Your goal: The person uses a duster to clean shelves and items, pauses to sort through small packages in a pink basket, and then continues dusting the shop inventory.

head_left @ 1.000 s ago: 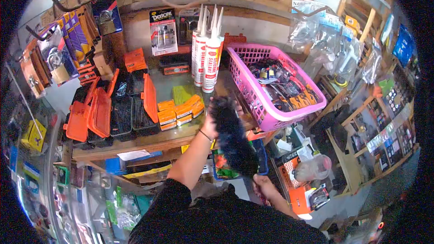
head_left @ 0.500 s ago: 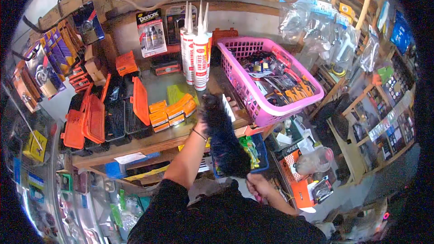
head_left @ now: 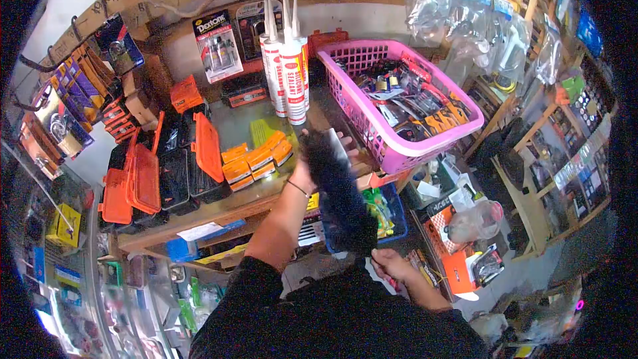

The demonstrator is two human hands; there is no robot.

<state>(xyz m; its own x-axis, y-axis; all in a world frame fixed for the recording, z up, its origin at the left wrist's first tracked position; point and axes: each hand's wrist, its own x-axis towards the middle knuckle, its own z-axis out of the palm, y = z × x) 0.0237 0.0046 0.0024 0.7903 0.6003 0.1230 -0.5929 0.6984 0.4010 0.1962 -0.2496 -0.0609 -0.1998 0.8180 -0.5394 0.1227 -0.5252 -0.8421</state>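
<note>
A dark fluffy duster (head_left: pixel 342 193) slants down across the middle, in front of the shelf edge. My right hand (head_left: pixel 392 266) is closed at its lower end, on what looks like the handle. My left hand (head_left: pixel 304 174) reaches up to the duster's upper end, with a white flat piece (head_left: pixel 337 146) beside it. The duster covers most of my left hand, and only some fingertips show past the white piece. Sealant tubes (head_left: pixel 292 83) stand upright just behind, and small orange boxes (head_left: pixel 262 159) lie to the left.
On the shelf (head_left: pixel 256 196) are a pink basket (head_left: pixel 432 148) of packaged goods and black cases with orange lids (head_left: pixel 145 179). Packages (head_left: pixel 216 46) hang behind. A blue bin (head_left: pixel 397 229) sits below. An orange box (head_left: pixel 458 272) and a clear plastic container (head_left: pixel 488 219) are at the lower right.
The view has shifted slightly. The duster, both hands and the white piece appear a little further right in view, still close together. No new hold or release shows.
</note>
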